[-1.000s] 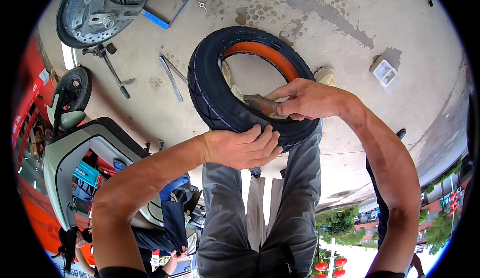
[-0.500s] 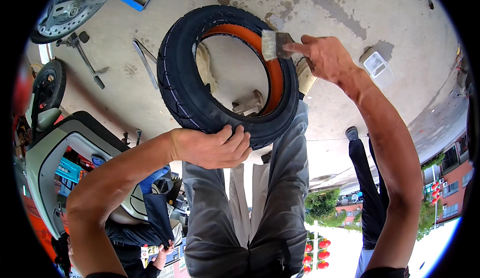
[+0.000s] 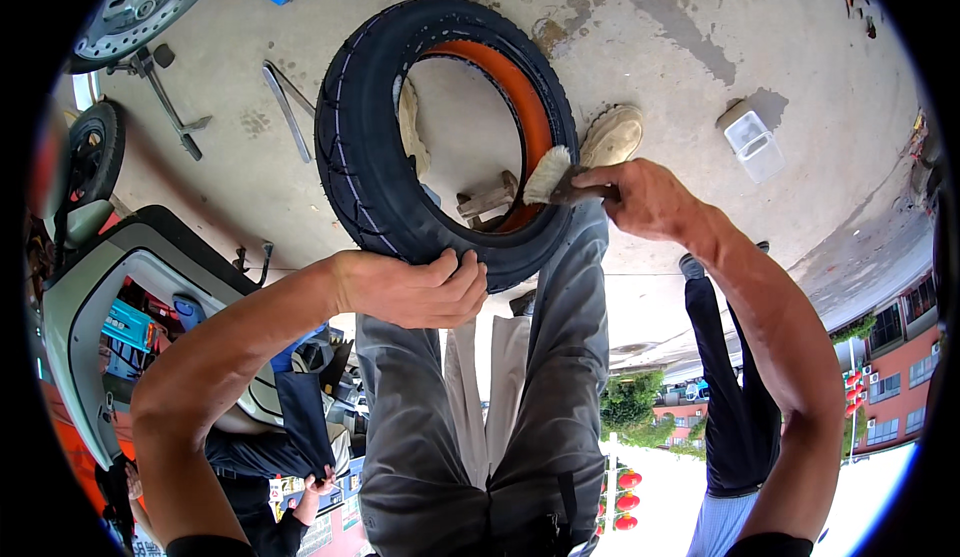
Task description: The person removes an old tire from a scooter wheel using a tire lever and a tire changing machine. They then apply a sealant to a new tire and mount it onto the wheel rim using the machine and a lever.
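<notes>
A black tyre [image 3: 352, 172] with an orange lining [image 3: 528, 107] inside stands tilted in front of my knees. My left hand [image 3: 425, 289] grips its near edge, fingers on the sidewall. With my right hand [image 3: 645, 197] I hold a flat paintbrush [image 3: 560, 185] by its dark handle. The brush's pale, splayed bristles rest at the right rim of the tyre, by the lower end of the orange lining. Through the tyre's opening a small wooden block-like piece [image 3: 488, 200] shows on the ground, partly hidden by the rim.
A clear plastic container [image 3: 753, 144] lies on the concrete at right. Long metal tongs-like tool [image 3: 288, 107] lies left of the tyre. A scooter [image 3: 160, 237] and a small wheel [image 3: 95, 152] stand at left, a brake-disc wheel [image 3: 150, 7] at upper left. Other people stand at lower left and right.
My right hand has brought the brush down along the tyre's right rim, toward me. The tyre has tilted slightly; my left hand keeps its grip on the near edge.
</notes>
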The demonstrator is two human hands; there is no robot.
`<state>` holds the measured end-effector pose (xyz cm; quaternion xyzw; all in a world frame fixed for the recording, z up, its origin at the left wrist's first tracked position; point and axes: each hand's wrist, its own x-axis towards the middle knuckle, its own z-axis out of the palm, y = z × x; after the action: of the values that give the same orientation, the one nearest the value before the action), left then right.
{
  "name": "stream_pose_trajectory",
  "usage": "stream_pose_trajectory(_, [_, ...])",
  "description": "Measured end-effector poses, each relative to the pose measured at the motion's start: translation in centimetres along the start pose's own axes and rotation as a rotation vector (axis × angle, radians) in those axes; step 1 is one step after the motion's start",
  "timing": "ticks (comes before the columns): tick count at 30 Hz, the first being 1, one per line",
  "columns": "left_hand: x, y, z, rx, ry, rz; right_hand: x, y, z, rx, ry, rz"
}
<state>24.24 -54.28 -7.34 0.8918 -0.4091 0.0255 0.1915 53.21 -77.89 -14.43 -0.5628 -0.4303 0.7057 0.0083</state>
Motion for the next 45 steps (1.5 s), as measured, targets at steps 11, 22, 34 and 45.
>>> stream_pose_trajectory(11, [1.0, 0.5, 0.5, 0.014, 0.041, -0.051, 1.1, -11.6, -4.8, 1.556, -0.074, 0.261])
stream_pose_trajectory(22, [1.2, 0.7, 0.1, -0.003, 0.022, -0.085, -1.8, -11.5, -2.5, 1.045, -0.218, 0.273])
stream_pose_trajectory(34, [1.4, -0.6, -0.6, -0.05, -0.017, -0.108, -4.9, -9.3, 0.0, 0.621, 0.007, 0.076])
stream_pose_trajectory(45, [3.2, -0.2, -0.6, -0.031, -0.037, -0.129, 1.1, 1.8, -0.2, -0.522, 0.26, 0.116])
